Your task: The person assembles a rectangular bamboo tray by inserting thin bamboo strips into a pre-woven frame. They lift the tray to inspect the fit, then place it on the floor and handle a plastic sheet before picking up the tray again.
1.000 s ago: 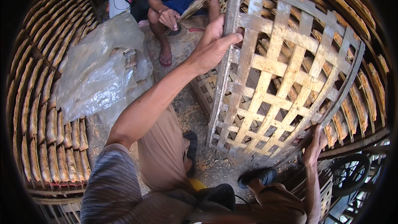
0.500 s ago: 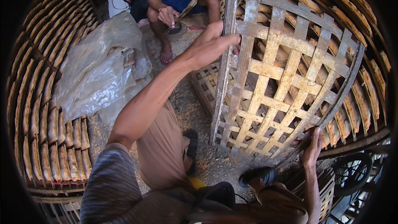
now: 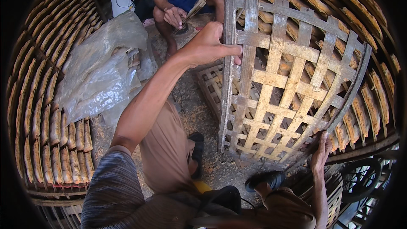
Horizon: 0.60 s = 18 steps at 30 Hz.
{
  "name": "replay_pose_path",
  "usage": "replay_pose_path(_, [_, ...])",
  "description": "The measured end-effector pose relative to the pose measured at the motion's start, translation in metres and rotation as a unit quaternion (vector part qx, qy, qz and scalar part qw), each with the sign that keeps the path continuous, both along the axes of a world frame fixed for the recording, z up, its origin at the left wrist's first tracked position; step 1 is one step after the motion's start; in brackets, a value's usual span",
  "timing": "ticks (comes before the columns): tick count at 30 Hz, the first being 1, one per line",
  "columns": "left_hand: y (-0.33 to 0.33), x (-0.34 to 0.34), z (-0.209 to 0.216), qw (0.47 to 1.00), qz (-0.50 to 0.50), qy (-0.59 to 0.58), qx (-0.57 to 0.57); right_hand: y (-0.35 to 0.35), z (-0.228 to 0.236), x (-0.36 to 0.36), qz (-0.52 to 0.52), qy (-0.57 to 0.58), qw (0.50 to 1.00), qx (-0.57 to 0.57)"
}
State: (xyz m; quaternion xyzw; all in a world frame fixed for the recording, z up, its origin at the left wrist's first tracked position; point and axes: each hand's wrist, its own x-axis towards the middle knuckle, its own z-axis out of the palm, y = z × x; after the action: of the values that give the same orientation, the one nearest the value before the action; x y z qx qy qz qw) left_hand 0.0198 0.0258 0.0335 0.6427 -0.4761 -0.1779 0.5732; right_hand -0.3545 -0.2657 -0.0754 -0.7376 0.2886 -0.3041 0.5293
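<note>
A woven bamboo tray (image 3: pixel 292 78) with a wooden frame stands tilted before me, its open lattice facing me. My left hand (image 3: pixel 216 48) is closed around its left rail near the top, thumb across the front face. At the lower right corner, my right hand (image 3: pixel 321 150) grips the curved rim, its fingers partly hidden by the edge. No load is visible on the lattice's facing side. Behind and beneath it, a second lattice tray (image 3: pixel 210 82) lies low near the floor, mostly covered by the one I hold.
Racks of long, pale brown pieces curve along the left (image 3: pixel 55 148) and right (image 3: pixel 373 97). Crumpled clear plastic sheeting (image 3: pixel 106 72) lies at left. Across from me sits a person (image 3: pixel 174 12) holding a thin strip bundle. A spoked wheel (image 3: pixel 360 178) stands lower right.
The held tray has turned slightly, its upper left end shifting left with my left hand. More of the low tray behind it shows. My right hand stays at the lower corner.
</note>
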Motion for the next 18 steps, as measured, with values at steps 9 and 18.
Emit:
replay_pose_path(9, [-0.014, -0.018, 0.009, 0.951, 0.114, 0.156, -0.243, 0.007, 0.003, 0.01, 0.034, 0.017, 0.998, -0.047])
replay_pose_path(18, [0.006, 0.009, 0.012, 0.964, 0.064, 0.219, -0.14, 0.007, 0.002, 0.007, 0.032, 0.052, 0.997, -0.044])
